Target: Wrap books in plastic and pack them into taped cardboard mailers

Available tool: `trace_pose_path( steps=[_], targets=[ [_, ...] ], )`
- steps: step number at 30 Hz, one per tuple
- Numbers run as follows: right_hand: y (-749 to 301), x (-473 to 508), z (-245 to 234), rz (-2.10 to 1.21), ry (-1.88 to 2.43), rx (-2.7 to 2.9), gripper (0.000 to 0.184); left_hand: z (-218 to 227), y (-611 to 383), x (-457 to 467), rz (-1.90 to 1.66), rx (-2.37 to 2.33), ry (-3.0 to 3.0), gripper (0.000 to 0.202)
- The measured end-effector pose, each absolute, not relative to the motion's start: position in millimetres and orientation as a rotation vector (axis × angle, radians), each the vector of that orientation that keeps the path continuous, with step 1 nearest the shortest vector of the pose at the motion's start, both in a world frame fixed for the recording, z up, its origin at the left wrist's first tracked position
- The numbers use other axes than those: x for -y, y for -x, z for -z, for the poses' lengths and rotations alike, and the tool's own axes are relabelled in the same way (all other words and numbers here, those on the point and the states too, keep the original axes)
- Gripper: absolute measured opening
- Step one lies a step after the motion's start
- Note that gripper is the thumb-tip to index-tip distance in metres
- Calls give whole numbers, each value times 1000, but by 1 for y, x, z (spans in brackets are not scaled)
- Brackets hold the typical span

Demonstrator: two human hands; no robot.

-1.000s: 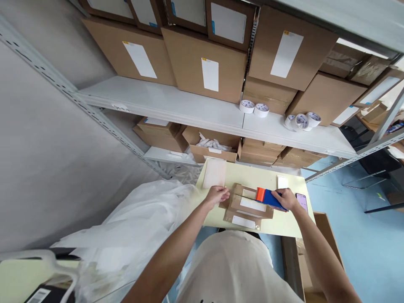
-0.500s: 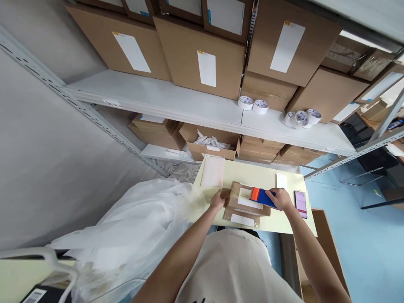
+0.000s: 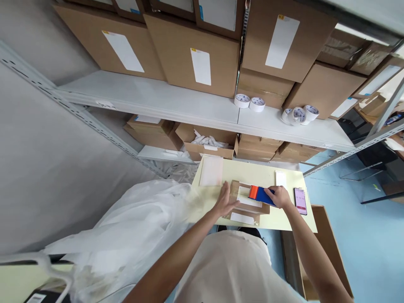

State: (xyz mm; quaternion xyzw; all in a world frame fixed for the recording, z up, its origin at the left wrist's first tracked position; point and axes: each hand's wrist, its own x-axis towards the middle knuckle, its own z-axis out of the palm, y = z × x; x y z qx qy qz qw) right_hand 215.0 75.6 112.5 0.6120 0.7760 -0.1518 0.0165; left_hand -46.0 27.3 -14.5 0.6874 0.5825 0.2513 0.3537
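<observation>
On a small pale yellow table [image 3: 252, 170] lies a short stack of flat brown parcels [image 3: 244, 210] with white labels. My left hand [image 3: 226, 199] rests flat on the stack's left end, fingers stretched out. My right hand [image 3: 278, 196] grips a blue tool with an orange tip [image 3: 258, 194], and the tip lies on the top parcel's white label [image 3: 245, 200].
A white sheet [image 3: 211, 171] and a small white card [image 3: 280, 178] lie at the table's far side, a phone [image 3: 300, 199] at its right edge. Shelves with cardboard boxes [image 3: 192, 59] and tape rolls [image 3: 249, 102] stand behind. White plastic bags [image 3: 126, 235] pile at left, an open carton [image 3: 328, 252] at right.
My left hand moved from the stack's upper left corner down to its left end and flattened out. The tool slid slightly left over the label.
</observation>
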Motion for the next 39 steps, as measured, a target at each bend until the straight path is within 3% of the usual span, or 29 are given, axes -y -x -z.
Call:
trace_pose_path(
  steps=[2, 4, 13, 19, 26, 32, 39],
  targets=[
    [-218, -78, -113, 489, -1895, -2414, 47, -3, 45, -39, -494, -1464, -2051, 135],
    [-222, -80, -114, 533, -1862, -2434, 45, -17, 41, -50, -328, -1391, -2249, 142],
    [-242, -98, -117, 1111, -1574, -2525, 42, -23, 36, -58, -144, -1430, -2325, 123],
    [-315, -108, -107, 1146, -1592, -2445, 42, -26, 41, -62, -44, -1497, -2347, 116],
    [-343, -119, -59, 1139, -1583, -2402, 42, -30, 44, -56, 67, -1616, -2385, 115],
    [-333, -121, -32, 1194, -1539, -2428, 40, -20, -30, -49, 134, -1407, -2479, 121],
    [-346, -115, -26, 1202, -1477, -2388, 49, -15, -78, -57, 70, -1287, -2478, 103]
  ],
)
